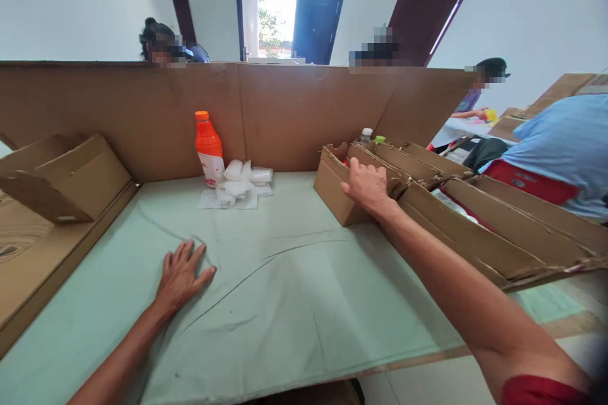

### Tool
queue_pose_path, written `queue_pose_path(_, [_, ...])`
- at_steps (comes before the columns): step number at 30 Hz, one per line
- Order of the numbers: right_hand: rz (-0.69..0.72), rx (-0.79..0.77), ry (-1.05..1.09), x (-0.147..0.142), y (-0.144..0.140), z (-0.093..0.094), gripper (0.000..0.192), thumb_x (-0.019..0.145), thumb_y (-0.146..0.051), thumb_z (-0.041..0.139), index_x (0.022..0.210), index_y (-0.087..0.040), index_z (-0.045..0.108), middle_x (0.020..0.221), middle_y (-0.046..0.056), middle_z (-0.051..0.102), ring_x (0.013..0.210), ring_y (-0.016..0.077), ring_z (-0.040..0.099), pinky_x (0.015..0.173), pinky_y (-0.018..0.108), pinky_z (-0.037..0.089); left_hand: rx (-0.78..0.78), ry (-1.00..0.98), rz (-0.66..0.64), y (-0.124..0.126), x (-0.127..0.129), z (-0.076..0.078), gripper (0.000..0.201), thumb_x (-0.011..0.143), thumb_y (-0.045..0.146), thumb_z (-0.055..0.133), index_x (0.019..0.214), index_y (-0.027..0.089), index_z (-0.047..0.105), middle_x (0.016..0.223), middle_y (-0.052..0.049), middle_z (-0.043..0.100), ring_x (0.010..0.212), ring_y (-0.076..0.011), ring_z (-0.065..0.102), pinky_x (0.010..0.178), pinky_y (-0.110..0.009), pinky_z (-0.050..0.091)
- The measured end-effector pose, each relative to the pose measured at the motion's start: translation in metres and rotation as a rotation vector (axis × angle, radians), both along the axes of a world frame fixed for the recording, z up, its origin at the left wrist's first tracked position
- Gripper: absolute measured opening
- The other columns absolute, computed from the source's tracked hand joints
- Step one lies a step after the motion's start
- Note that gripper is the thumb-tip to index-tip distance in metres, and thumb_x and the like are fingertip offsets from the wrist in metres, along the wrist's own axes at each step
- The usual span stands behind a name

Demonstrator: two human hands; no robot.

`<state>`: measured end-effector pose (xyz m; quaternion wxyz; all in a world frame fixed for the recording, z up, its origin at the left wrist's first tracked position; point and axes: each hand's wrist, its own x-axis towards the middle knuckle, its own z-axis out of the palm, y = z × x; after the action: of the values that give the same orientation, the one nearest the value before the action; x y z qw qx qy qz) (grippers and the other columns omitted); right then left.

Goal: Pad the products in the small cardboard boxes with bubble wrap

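— Where were your hands at that moment?

— My left hand [182, 275] lay flat on the pale green sheet covering the bench [294, 291], fingers [190, 252] spread wide, holding nothing. My right hand [365, 186] reached forward onto the top edge of the small open brown cardboard box [335, 193]. Its fingers were curled over the rim and dipped inside, so I could not tell whether they had closed on anything in there.

— What sat around them?

— Well beyond my left fingertips stood an orange plastic bottle with a white label [209, 149], and just beside it a heap of small white foam pieces [240, 185]. Past my right fingers, behind the box, poked a clear bottle top [365, 135] and a green cap [379, 138]. Long torn cardboard flaps [475, 228] ran along under my right forearm.

— What worried you?

— The box looked light and its rim ragged. I judged that pressing on that edge could tip or crush it, or slide it over the smooth sheet. My forearm, so near the flaps, might also have dragged them. A wide sweep of the left hand could have toppled the orange bottle.
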<state>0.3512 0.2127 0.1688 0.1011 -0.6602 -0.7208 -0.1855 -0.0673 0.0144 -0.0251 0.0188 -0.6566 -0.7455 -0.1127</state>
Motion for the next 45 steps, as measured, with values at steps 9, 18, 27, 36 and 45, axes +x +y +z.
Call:
queue_pose_path(9, [0.131,-0.161,-0.055,-0.005,-0.035,0.013,0.022,0.090,-0.025,0.057,0.097,-0.019,0.077,0.090,0.012,0.078,0.084,0.0250,0.069,0.072,0.033,0.041,-0.013,-0.254,-0.443,-0.025,0.088,0.009,0.064,0.086,0.053,0.063,0.143,0.025,0.056,0.158,-0.014,0.045,0.149,-0.0350,0.036,0.124,-0.059,0.018])
queue_pose_path(18, [1.009,-0.218,0.237,-0.021,-0.165,-0.005,0.025,0.096,-0.026,0.051,0.093,-0.029,0.075,0.083,0.005,0.076,0.081,0.0198,0.067,0.090,0.039,0.046,0.201,-0.946,-0.123,-0.049,0.086,-0.005,0.071,0.077,0.049,0.066,0.138,0.015,0.051,0.137,-0.018,0.061,0.128,-0.0353,0.058,0.110,-0.054,0.044])
queue_pose_path(27, [0.726,-0.118,0.952,0.026,-0.181,-0.060,0.039,0.095,-0.049,0.058,0.128,-0.031,0.064,0.132,0.013,0.067,0.120,0.0303,0.063,0.100,0.049,0.051,0.234,-1.093,-0.047,-0.086,0.086,0.002,0.063,0.077,0.039,0.068,0.134,0.019,0.050,0.135,-0.015,0.060,0.132,-0.0337,0.053,0.111,-0.048,0.043])
queue_pose_path(36, [0.556,-0.606,0.978,-0.007,-0.171,-0.145,0.035,0.086,-0.050,0.061,0.100,-0.018,0.069,0.096,0.011,0.072,0.089,0.0270,0.067,0.075,0.036,0.056,0.258,-1.284,0.028,-0.055,0.095,0.012,0.053,0.068,0.041,0.075,0.112,0.016,0.058,0.110,-0.012,0.070,0.106,-0.0325,0.066,0.093,-0.045,0.053])
queue_pose_path(45, [0.782,-0.750,1.206,-0.114,-0.101,-0.150,0.073,0.074,-0.021,0.059,0.146,-0.022,0.047,0.133,0.009,0.062,0.097,0.0217,0.063,0.086,0.038,0.054,0.666,-1.385,0.212,-0.023,0.048,0.007,0.063,0.074,0.040,0.076,0.131,0.020,0.058,0.115,-0.006,0.069,0.113,-0.0264,0.061,0.107,-0.040,0.042])
